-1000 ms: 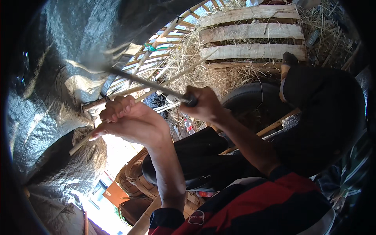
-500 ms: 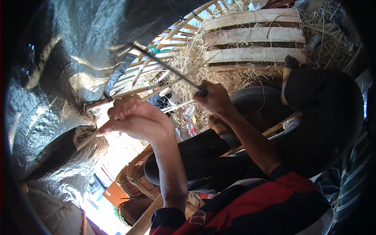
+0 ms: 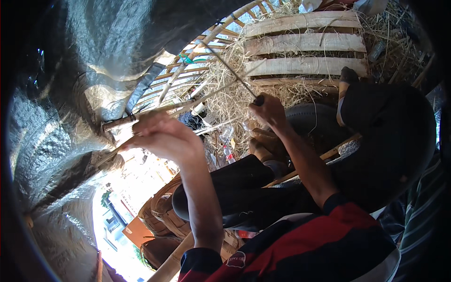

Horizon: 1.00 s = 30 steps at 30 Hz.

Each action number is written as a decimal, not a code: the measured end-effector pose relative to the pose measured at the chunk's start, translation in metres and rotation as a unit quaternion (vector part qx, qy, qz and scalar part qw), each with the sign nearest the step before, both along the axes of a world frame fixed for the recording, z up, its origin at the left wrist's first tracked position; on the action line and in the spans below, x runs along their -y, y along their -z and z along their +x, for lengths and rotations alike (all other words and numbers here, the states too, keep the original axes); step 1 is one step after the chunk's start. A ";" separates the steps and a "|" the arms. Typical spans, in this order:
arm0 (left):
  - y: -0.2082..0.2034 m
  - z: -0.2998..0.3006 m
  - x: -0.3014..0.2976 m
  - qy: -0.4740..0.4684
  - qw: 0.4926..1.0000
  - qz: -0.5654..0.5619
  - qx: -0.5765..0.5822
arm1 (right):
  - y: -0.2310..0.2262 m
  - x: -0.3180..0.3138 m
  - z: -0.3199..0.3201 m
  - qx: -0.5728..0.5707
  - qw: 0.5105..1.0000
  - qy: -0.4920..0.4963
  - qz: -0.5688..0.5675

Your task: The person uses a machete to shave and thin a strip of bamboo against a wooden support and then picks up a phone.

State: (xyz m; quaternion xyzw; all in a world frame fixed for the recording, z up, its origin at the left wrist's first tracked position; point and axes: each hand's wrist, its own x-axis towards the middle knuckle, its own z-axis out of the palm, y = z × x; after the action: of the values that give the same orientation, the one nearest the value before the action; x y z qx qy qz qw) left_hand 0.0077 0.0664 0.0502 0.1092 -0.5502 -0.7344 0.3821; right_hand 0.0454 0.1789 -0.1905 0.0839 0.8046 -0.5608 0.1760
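Note:
A thin pale bamboo stick (image 3: 206, 97) slants through my left hand (image 3: 162, 137), whose fingers are closed round it and slightly blurred. One end points toward the hanging plastic sheet on the left, the other up over the straw. My right hand (image 3: 269, 112) is a fist round the dark handle of a long, narrow-bladed knife (image 3: 229, 68). Its blade reaches up and left, crossing the stick's far part in the picture; whether the two touch I cannot tell.
Dark plastic sheeting (image 3: 105, 47) hangs at the left beside a curved bamboo lattice (image 3: 176, 77). A slatted wooden panel (image 3: 305, 45) lies on straw (image 3: 225, 105) at the top. Near my bent legs are a black tyre (image 3: 305, 124) and woven baskets (image 3: 162, 214).
My right hand has moved a little right, carrying the knife so its blade tip sits further right. My left hand and the stick have shifted slightly, the hand now blurred.

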 end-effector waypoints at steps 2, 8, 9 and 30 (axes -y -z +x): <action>0.011 -0.003 -0.009 -0.002 1.000 -0.012 0.001 | -0.028 0.003 -0.006 -0.051 0.998 -0.014 -0.035; -0.026 0.008 -0.003 0.091 0.995 -0.046 -0.021 | -0.121 0.014 -0.004 -0.168 0.963 -0.047 -0.205; -0.030 0.008 -0.001 0.103 0.994 -0.038 -0.026 | -0.121 0.013 -0.001 -0.167 0.964 -0.046 -0.201; -0.022 -0.006 -0.011 0.034 0.998 -0.045 -0.015 | -0.012 -0.018 -0.023 0.019 0.997 -0.070 0.032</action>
State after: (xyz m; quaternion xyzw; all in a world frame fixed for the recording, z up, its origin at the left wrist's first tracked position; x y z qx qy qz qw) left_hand 0.0016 0.0777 0.0724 0.0626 -0.5800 -0.7231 0.3698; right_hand 0.0228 0.1970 -0.1785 0.0434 0.8226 -0.5192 0.2275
